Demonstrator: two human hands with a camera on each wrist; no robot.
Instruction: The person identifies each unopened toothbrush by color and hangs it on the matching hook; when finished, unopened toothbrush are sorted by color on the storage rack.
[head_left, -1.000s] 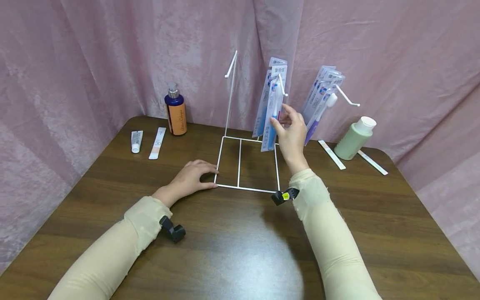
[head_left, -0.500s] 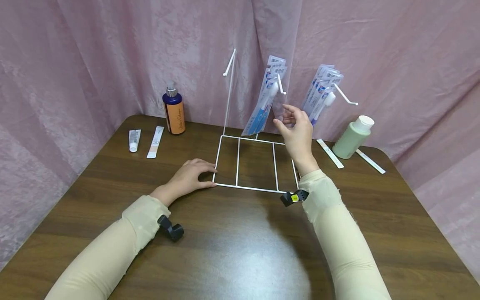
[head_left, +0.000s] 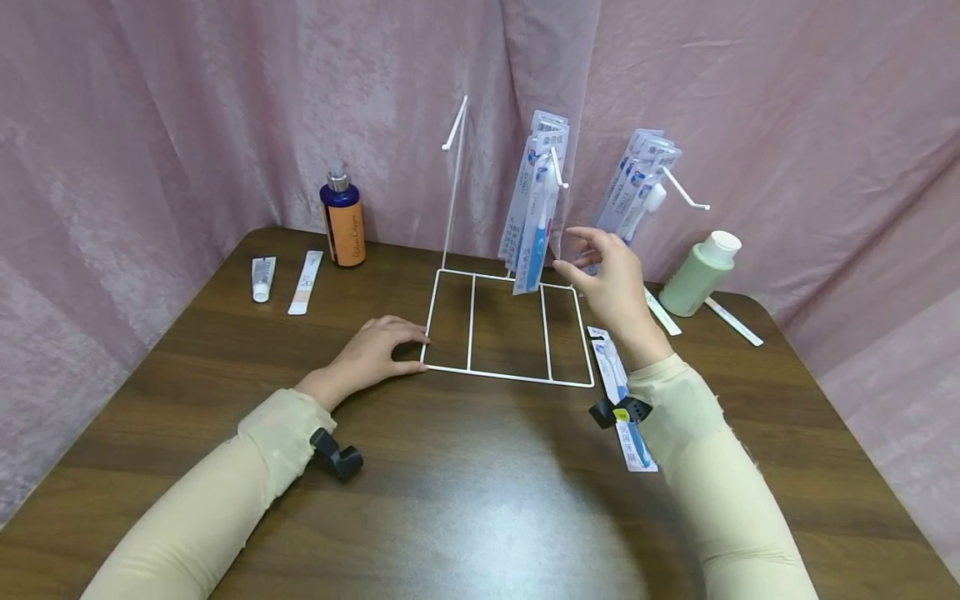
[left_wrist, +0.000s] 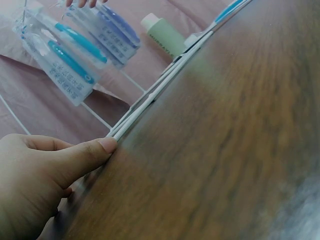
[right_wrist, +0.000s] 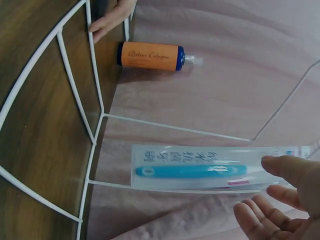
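Since half a second ago the right hand is drawing back from the hanging toothbrush packs, which are now dangling straight on the middle hook instead of swinging tilted; a loose toothbrush pack is now showing on the table at 3 o'clock of the wire rack, partly under the right sleeve; the left hand is staying put. The right hand is hovering at 4 o'clock of the hanging packs, fingers loosely spread and holding nothing, the thumb tip lying just beside a pack's edge in the right wrist view. The left hand is lying flat at 9 o'clock of the rack's base, fingers relaxed and straight, thumb tip pressing against the front corner wire.
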